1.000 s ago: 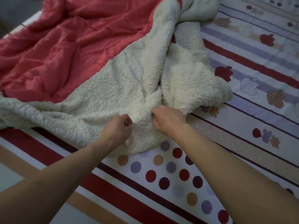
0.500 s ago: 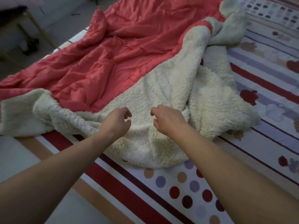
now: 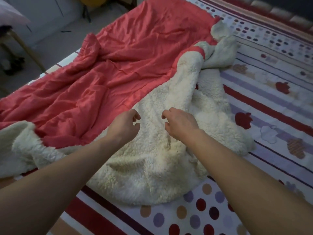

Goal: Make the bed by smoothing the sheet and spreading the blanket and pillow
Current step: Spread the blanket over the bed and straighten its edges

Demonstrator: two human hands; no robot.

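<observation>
On the bed, head view. A blanket (image 3: 118, 68) lies crumpled over the left half of the striped sheet (image 3: 271, 102). Its long axis runs diagonally from the near left edge of the frame toward the far right. The red quilted side faces up across most of its length and is creased into shallow folds. Along the right and near borders the blanket is turned over, so that the cream fleece underside (image 3: 152, 163) shows in a bunched mound. One fleece corner (image 3: 220, 31) points to the far right, and another fold reaches the left edge of the frame. The stripes of the sheet, printed with dots and apples, run roughly across the blanket's long axis.

Both forearms reach in from the near edge. The left hand (image 3: 125, 123) is poised over the border between red cloth and fleece, fingers loosely curled, with nothing in its grasp. The right hand (image 3: 179, 124) is just beside it over the fleece, likewise loosely curled and empty. Whether either hand touches the fleece cannot be told.

Beyond the bed, at the far left, a wooden leg (image 3: 22, 43) stands on the floor (image 3: 55, 43).
</observation>
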